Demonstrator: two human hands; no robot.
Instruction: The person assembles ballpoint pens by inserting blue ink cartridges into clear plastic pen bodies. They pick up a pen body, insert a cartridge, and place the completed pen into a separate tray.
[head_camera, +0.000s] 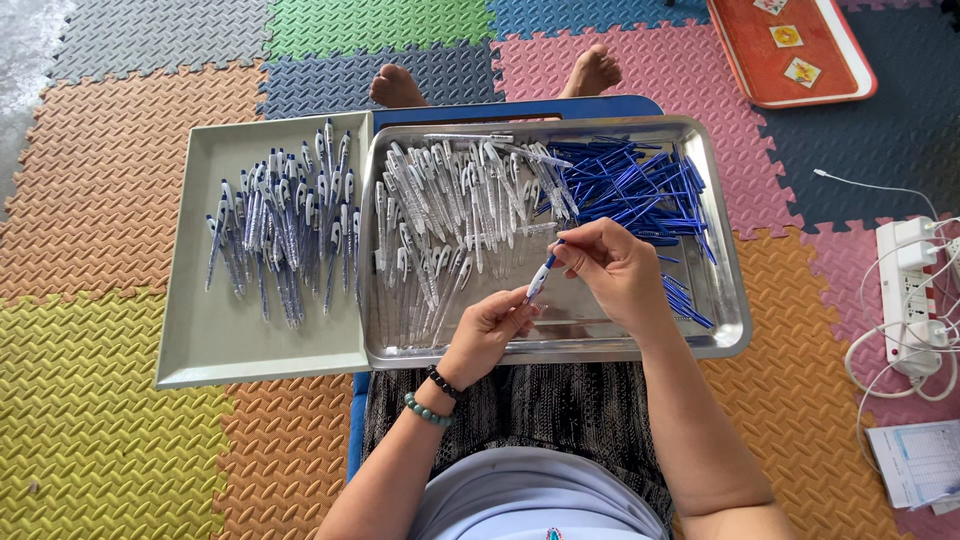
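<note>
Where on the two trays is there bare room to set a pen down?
Free: the near half of the grey tray, below the finished pens; the steel tray's near strip under both hands. Crowded: its far half, clear barrels beside blue refills.

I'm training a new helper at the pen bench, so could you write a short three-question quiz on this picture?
1. True or false: both hands hold the same pen.
2. Which tray holds the loose blue refills? A. the grey tray B. the steel tray C. the orange tray
3. Fill in: the finished pens lie in a pile on the ___ tray.

Key
1. True: the left hand grips the lower end of the pen and the right hand pinches its upper end.
2. B: the blue refills lie at the right of the steel tray, beside the clear barrels.
3. Grey: the finished pens rest on the grey tray.
</note>
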